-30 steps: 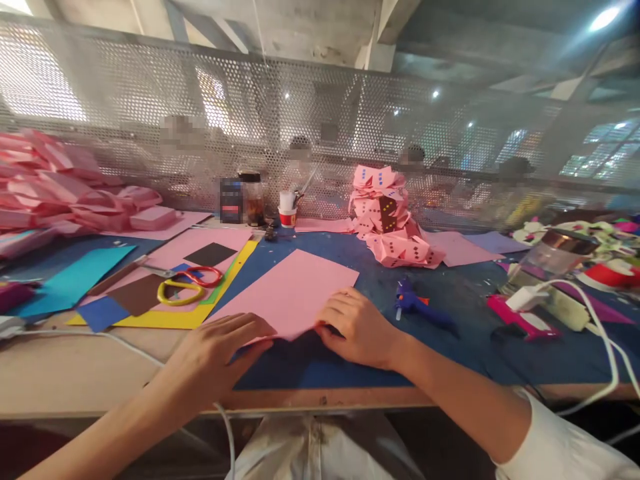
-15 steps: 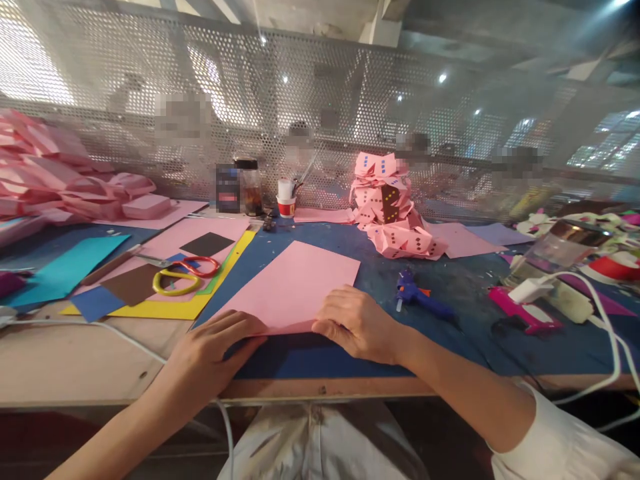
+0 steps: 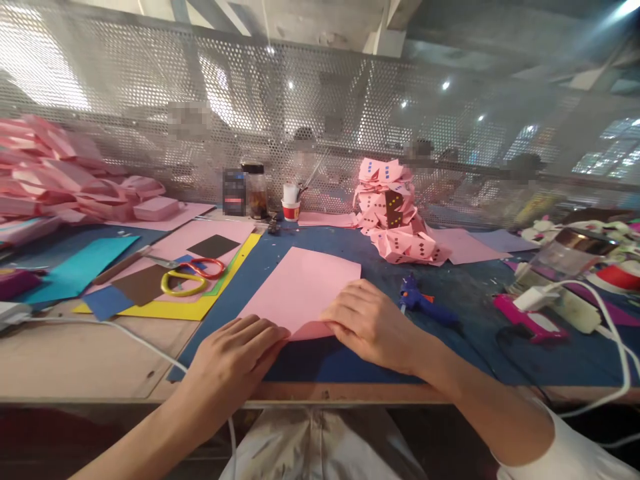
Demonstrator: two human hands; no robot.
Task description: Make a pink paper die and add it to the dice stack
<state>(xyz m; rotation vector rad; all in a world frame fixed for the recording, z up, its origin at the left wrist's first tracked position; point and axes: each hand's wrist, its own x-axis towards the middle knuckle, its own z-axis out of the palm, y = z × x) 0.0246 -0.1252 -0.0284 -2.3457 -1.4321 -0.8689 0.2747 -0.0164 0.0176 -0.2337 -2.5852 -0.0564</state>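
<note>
A pink paper sheet (image 3: 305, 283) lies on the blue mat (image 3: 450, 340) in front of me. My left hand (image 3: 235, 357) has its fingertips pinched on the sheet's near left corner. My right hand (image 3: 370, 323) curls over the near right edge, fingers on top and thumb tucked below. Between the two hands the near edge is bent up off the mat.
Scissors with yellow and red handles (image 3: 187, 280) lie on coloured card at the left. A blue glue gun (image 3: 420, 303) sits right of my right hand. A pile of dotted pink paper pieces (image 3: 395, 220), a jar (image 3: 257, 193), a cup (image 3: 290, 203) and a perforated metal screen (image 3: 320, 120) stand behind.
Both hands have shifted slightly right and forward. The sheet's near edge, flat before, now curls up between them.
</note>
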